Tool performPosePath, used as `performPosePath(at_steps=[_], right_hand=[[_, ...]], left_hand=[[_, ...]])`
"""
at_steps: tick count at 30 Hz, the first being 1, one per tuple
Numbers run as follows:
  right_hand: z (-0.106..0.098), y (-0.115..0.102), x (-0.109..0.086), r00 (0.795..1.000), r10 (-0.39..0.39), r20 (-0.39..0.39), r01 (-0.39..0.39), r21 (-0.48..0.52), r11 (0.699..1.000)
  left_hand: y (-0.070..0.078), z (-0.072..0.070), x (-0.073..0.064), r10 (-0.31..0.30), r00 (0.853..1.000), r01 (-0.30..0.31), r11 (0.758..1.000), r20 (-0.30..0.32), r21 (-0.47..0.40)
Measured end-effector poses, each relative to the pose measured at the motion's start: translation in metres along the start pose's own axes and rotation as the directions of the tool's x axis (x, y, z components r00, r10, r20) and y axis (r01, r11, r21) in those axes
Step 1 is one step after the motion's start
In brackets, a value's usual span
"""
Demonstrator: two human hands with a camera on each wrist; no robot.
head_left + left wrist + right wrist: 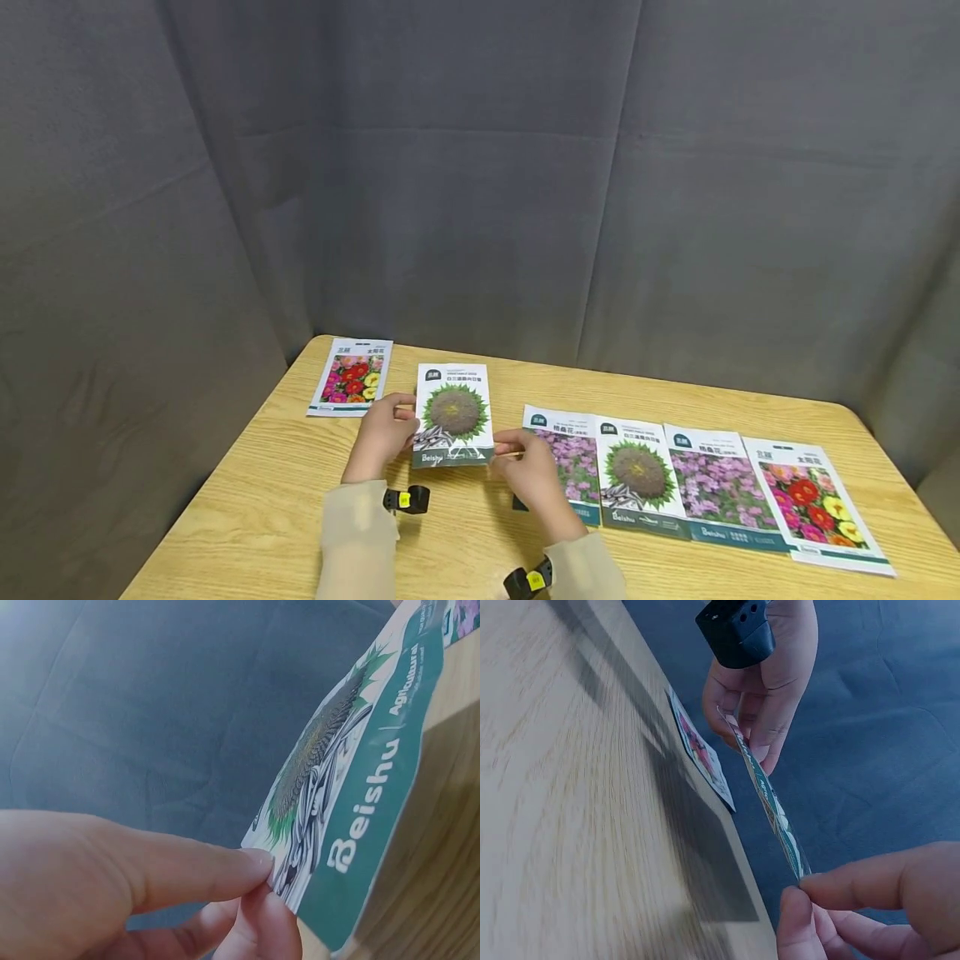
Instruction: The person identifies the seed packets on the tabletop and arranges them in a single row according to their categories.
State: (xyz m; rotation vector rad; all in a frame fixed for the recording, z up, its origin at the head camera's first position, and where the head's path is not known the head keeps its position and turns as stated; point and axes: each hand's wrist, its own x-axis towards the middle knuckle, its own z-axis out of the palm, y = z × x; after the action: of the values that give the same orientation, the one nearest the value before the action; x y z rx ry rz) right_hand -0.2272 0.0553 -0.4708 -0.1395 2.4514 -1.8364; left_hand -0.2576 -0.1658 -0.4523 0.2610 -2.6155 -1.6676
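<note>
A sunflower seed packet (452, 414), white with a green band at its bottom, is held above the wooden table by both hands. My left hand (382, 435) pinches its left edge between thumb and fingers, low on the side. On the opposite edge, near the bottom corner, my right hand (528, 472) pinches it. The right wrist view shows the packet (769, 799) edge-on, raised off the wood with its shadow beneath. In the left wrist view the left thumb (225, 871) presses on the packet's printed front.
A packet with red and yellow flowers (349, 377) lies at the table's back left. On the right, a row holds a purple-flower packet (573, 458), another sunflower packet (640, 473), a second purple-flower packet (723, 483) and a red-and-yellow one (813, 504). Grey curtain (465, 208) hangs behind.
</note>
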Motion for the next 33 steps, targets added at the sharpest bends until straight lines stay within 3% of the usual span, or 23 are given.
performPosePath(at_steps=[7, 12, 17, 22, 26, 33], right_hand=[[-0.005, -0.001, -0.007, 1.000, 0.010, -0.020, -0.011, -0.025, 1.000], [-0.009, -0.001, -0.011, 1.000, 0.015, 0.024, -0.017, 0.059, 0.998], [-0.015, 0.000, -0.013, 0.995, 0.074, 0.066, -0.082, 0.123, 0.989], [-0.021, 0.005, -0.012, 0.989, 0.121, 0.086, -0.131, 0.117, 0.984], [-0.022, 0.008, -0.012, 0.985, 0.143, 0.097, -0.153, 0.099, 0.983], [-0.023, 0.011, -0.011, 0.981, 0.163, 0.102, -0.170, 0.069, 0.983]], left_hand=[[0.003, 0.004, -0.001, 0.022, 0.999, -0.022, 1.000, 0.046, 0.002], [0.002, 0.003, -0.003, 0.013, 0.996, -0.013, 1.000, 0.087, 0.000], [0.001, 0.004, -0.005, 0.042, 0.990, -0.042, 0.999, 0.136, -0.007], [0.003, 0.010, -0.006, 0.061, 0.982, -0.065, 0.998, 0.180, 0.019], [0.002, 0.015, -0.006, 0.028, 0.983, -0.033, 0.999, 0.181, 0.026], [-0.002, 0.021, -0.004, 0.021, 0.982, -0.031, 0.998, 0.185, 0.049]])
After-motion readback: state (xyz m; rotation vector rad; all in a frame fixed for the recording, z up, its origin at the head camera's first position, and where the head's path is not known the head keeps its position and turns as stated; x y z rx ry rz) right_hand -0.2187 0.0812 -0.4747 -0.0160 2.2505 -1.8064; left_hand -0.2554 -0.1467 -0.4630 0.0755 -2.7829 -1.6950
